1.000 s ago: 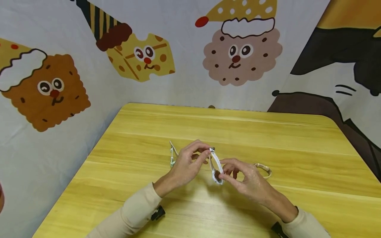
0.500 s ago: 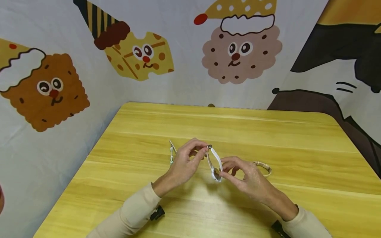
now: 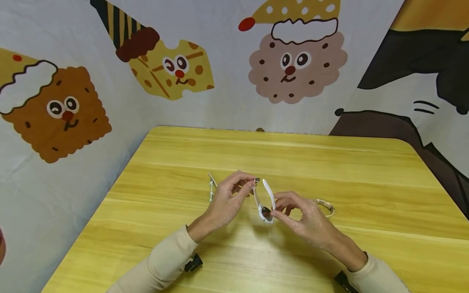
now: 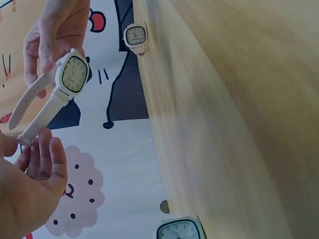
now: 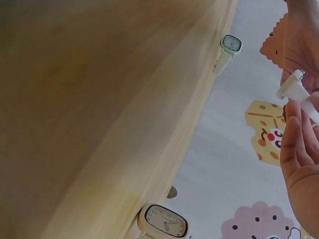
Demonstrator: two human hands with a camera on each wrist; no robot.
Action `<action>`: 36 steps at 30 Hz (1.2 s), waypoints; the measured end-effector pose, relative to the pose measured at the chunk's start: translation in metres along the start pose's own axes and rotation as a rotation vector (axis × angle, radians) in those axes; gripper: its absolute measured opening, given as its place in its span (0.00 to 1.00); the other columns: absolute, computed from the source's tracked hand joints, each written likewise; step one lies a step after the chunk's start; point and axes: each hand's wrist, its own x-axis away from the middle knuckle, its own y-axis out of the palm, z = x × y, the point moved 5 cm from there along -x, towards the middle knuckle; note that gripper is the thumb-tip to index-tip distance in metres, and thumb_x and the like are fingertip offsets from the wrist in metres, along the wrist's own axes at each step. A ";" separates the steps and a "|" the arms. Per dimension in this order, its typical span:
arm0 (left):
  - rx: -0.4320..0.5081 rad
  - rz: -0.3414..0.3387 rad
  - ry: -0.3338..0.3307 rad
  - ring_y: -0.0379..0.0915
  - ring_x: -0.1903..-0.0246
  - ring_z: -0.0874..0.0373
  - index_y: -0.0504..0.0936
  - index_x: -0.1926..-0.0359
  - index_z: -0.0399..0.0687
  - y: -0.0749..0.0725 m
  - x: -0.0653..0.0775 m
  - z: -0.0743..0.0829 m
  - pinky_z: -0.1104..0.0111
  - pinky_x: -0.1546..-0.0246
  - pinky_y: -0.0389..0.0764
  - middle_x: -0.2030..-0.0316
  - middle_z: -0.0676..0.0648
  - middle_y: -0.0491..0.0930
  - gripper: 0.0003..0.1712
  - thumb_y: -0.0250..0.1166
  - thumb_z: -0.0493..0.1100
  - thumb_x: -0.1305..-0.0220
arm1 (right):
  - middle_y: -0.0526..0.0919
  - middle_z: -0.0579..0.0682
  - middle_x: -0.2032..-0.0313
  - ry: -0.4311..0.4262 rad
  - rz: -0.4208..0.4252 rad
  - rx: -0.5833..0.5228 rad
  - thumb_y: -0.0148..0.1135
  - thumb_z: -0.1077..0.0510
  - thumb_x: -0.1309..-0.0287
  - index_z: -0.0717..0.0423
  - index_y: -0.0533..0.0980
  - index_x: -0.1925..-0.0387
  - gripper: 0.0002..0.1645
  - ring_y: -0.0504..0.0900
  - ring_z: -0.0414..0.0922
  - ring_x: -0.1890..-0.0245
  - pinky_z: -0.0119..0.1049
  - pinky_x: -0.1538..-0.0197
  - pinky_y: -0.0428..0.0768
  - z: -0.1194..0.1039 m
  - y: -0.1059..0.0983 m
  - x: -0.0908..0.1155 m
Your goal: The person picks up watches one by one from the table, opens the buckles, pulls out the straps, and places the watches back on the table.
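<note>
A white wristwatch [image 3: 268,191] hangs between both hands above the table, its case lowest and its strap undone. My left hand [image 3: 228,201] pinches the buckle end of the strap between thumb and fingers. At the watch case, my right hand [image 3: 302,213] grips with thumb and fingertips. The free strap end stands up, apart from the metal buckle [image 3: 257,180]. In the left wrist view, the squarish dial [image 4: 74,74] and a row of strap holes show. Only the white buckle end [image 5: 297,91] shows in the right wrist view.
A beige watch [image 3: 325,207] lies on the wooden table [image 3: 278,154] behind my right hand. Left of the left hand sits a pale green watch [image 3: 211,189], partly hidden by that hand. A cartoon-printed cloth [image 3: 227,110] hangs behind the table.
The strap's free end has come away from the buckle and now stands apart from it. My left hand has shifted slightly left with the buckle; the right hand has barely moved.
</note>
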 end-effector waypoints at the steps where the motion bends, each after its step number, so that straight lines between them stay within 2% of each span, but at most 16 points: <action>1: 0.001 -0.004 -0.004 0.80 0.62 0.53 0.82 0.50 0.36 0.000 0.000 -0.001 0.55 0.60 0.86 0.60 0.42 0.81 0.09 0.60 0.34 0.25 | 0.87 0.46 0.65 -0.007 0.003 -0.005 0.75 0.77 0.53 0.61 0.76 0.44 0.33 0.84 0.41 0.69 0.30 0.62 0.84 0.000 0.000 0.000; 5: 0.011 -0.014 -0.021 0.80 0.63 0.49 0.82 0.50 0.36 0.002 0.001 -0.003 0.59 0.60 0.86 0.60 0.42 0.81 0.09 0.60 0.34 0.25 | 0.87 0.50 0.64 -0.017 0.005 -0.016 0.73 0.76 0.51 0.64 0.74 0.44 0.31 0.84 0.42 0.68 0.30 0.63 0.83 0.000 0.000 -0.001; 11: 0.035 -0.043 -0.054 0.80 0.64 0.45 0.82 0.50 0.36 0.007 0.002 -0.007 0.53 0.59 0.85 0.62 0.42 0.81 0.09 0.60 0.36 0.25 | 0.86 0.48 0.60 0.001 0.005 0.009 0.70 0.77 0.48 0.57 0.78 0.56 0.21 0.83 0.41 0.64 0.30 0.62 0.83 -0.002 -0.002 -0.003; 16: 0.055 -0.066 -0.077 0.80 0.64 0.47 0.81 0.50 0.35 0.012 0.004 -0.008 0.50 0.59 0.85 0.61 0.43 0.80 0.10 0.59 0.36 0.24 | 0.85 0.45 0.60 -0.028 0.001 0.023 0.69 0.77 0.46 0.54 0.81 0.57 0.20 0.83 0.40 0.64 0.30 0.63 0.83 -0.005 -0.001 -0.006; 20: 0.070 -0.080 -0.097 0.80 0.61 0.51 0.80 0.47 0.34 0.015 0.005 -0.009 0.53 0.57 0.85 0.58 0.41 0.81 0.11 0.58 0.37 0.23 | 0.85 0.45 0.60 -0.035 0.004 0.022 0.69 0.74 0.43 0.54 0.81 0.55 0.17 0.82 0.40 0.65 0.30 0.62 0.83 -0.005 0.001 -0.006; 24: 0.087 -0.094 -0.123 0.79 0.57 0.52 0.77 0.44 0.33 0.018 0.006 -0.010 0.60 0.56 0.85 0.56 0.39 0.80 0.12 0.55 0.36 0.22 | 0.86 0.47 0.63 -0.038 0.029 0.051 0.71 0.74 0.45 0.57 0.80 0.55 0.18 0.82 0.40 0.68 0.30 0.64 0.82 -0.005 0.003 -0.006; 28: 0.122 -0.114 -0.139 0.80 0.54 0.43 0.72 0.44 0.33 0.020 0.007 -0.011 0.61 0.54 0.85 0.55 0.37 0.80 0.11 0.54 0.36 0.21 | 0.86 0.46 0.65 -0.032 0.048 0.073 0.72 0.77 0.50 0.58 0.80 0.54 0.23 0.82 0.40 0.70 0.30 0.66 0.82 -0.004 0.005 -0.006; 31: 0.157 -0.138 -0.132 0.80 0.55 0.35 0.66 0.47 0.35 0.022 0.007 -0.012 0.59 0.53 0.85 0.55 0.33 0.78 0.08 0.53 0.34 0.21 | 0.86 0.48 0.65 -0.034 0.044 0.058 0.71 0.77 0.49 0.58 0.81 0.54 0.22 0.83 0.41 0.70 0.32 0.66 0.83 -0.003 0.006 -0.007; 33: 0.154 -0.158 -0.115 0.80 0.55 0.34 0.64 0.50 0.36 0.023 0.008 -0.012 0.58 0.53 0.85 0.56 0.33 0.78 0.06 0.52 0.34 0.21 | 0.87 0.49 0.64 -0.032 0.035 0.047 0.71 0.76 0.48 0.59 0.81 0.54 0.20 0.83 0.41 0.69 0.32 0.66 0.83 -0.003 0.007 -0.008; 36: 0.120 -0.174 -0.096 0.79 0.55 0.36 0.66 0.53 0.38 0.024 0.008 -0.010 0.60 0.51 0.84 0.57 0.37 0.77 0.03 0.51 0.34 0.21 | 0.87 0.48 0.64 -0.027 0.029 0.040 0.71 0.75 0.46 0.58 0.82 0.54 0.20 0.83 0.40 0.69 0.32 0.66 0.83 -0.004 0.008 -0.010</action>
